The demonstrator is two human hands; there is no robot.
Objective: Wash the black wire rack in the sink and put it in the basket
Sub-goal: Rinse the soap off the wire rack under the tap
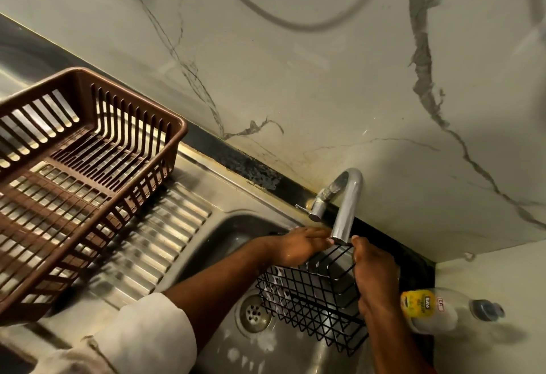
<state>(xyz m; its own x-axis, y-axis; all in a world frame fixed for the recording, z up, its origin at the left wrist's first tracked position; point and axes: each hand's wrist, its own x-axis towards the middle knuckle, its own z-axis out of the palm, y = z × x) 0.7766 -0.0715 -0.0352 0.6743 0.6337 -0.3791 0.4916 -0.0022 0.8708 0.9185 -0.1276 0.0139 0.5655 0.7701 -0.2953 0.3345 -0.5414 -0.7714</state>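
Observation:
The black wire rack [307, 302] hangs over the steel sink [212, 243], just under the spout of the chrome tap [348, 205]. My right hand [375, 273] is closed around the rack's right edge and holds it up. My left hand [298, 245] rests flat on the rack's upper left rim, fingers stretched toward the spout. Soap foam clings to the rack's left wires and spots the sink floor near the drain [255, 313]. The brown plastic basket [124, 193] sits empty on the ribbed drainboard to the left.
A clear dish-soap bottle [434, 311] with a yellow label lies on the counter right of the sink. A marble-patterned wall runs close behind the tap. The ribbed steel drainboard [165, 231] lies between basket and sink. A white cable hangs at the top.

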